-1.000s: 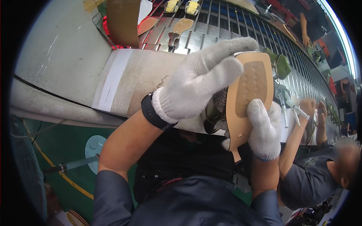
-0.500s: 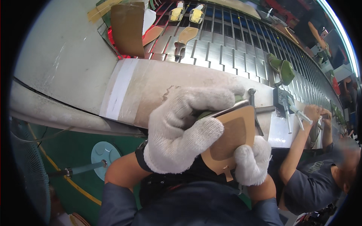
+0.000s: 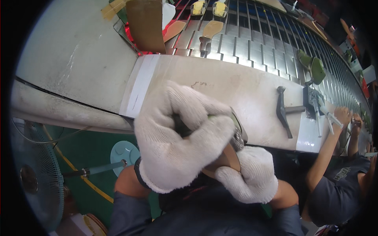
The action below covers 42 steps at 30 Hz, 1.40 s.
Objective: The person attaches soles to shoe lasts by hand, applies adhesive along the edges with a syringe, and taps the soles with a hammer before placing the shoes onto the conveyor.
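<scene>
Both my hands wear white knitted gloves and meet in front of my body, over the bench edge. My left hand (image 3: pixel 179 141) is closed round a green shoe part (image 3: pixel 241 125), its thumb and fingers pressed together over it. A grey, rough-looking patch shows beside the thumb; what it is I cannot make out. Lower down, my right hand (image 3: pixel 252 173) pinches the edge of a tan insole (image 3: pixel 230 158). The insole is tilted nearly edge-on, and the left thumb covers much of it. Whether insole and shoe part are joined is hidden.
A hammer (image 3: pixel 282 112) lies on the pale bench (image 3: pixel 224 80) beside a metal stand (image 3: pixel 313 100). Beyond runs a slatted conveyor (image 3: pixel 256 49) carrying insoles and green shoes (image 3: pixel 317 70). A co-worker's arm (image 3: pixel 325 145) reaches in at right; a fan (image 3: pixel 31 177) stands at left.
The insole has turned from showing its broad face to nearly edge-on. My right hand has moved left, closer under the left hand. The whole view has shifted, exposing the hammer fully.
</scene>
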{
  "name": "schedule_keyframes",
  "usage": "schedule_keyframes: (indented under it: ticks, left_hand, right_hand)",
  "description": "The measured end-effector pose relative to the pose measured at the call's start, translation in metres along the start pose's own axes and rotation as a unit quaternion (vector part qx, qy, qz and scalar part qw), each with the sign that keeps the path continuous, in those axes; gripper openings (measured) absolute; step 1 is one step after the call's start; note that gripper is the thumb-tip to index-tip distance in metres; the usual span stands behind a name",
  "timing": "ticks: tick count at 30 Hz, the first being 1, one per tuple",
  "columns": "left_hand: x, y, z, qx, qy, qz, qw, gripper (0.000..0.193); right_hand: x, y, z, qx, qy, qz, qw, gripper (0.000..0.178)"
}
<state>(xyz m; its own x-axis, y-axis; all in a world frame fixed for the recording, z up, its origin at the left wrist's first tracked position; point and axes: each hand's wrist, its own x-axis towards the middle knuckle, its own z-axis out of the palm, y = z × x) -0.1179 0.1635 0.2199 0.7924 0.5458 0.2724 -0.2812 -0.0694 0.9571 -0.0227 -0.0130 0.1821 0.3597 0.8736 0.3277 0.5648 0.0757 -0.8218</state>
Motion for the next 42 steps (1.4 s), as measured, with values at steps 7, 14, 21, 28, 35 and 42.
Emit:
schedule_keyframes:
  ticks: [7,14,21,28,35,42]
  left_hand:
    - [-0.002,-0.025,-0.026,-0.005,0.084,0.007,0.996,0.016]
    - [-0.005,-0.028,-0.029,0.104,0.077,0.039,0.991,0.018]
    - [-0.010,-0.053,-0.038,0.108,0.084,0.120,0.983,0.020]
    - [-0.042,-0.156,-0.041,0.155,-0.032,0.135,0.978,0.043]
    - [-0.023,-0.142,-0.043,0.282,-0.133,0.208,0.927,0.035]
    - [-0.016,-0.130,-0.030,0.312,-0.141,0.223,0.913,0.033]
  right_hand:
    - [0.015,0.006,0.000,0.013,-0.007,0.042,0.999,0.021]
    - [0.019,0.009,0.007,-0.014,0.007,0.012,1.000,0.018]
    - [0.026,0.008,0.005,-0.073,0.010,-0.005,0.997,0.020]
    - [0.027,0.052,-0.013,-0.349,-0.094,0.005,0.932,0.021]
    - [0.015,0.074,-0.026,-0.314,-0.054,-0.016,0.948,0.026]
    - [0.015,0.082,-0.030,-0.329,-0.075,-0.046,0.940,0.027]
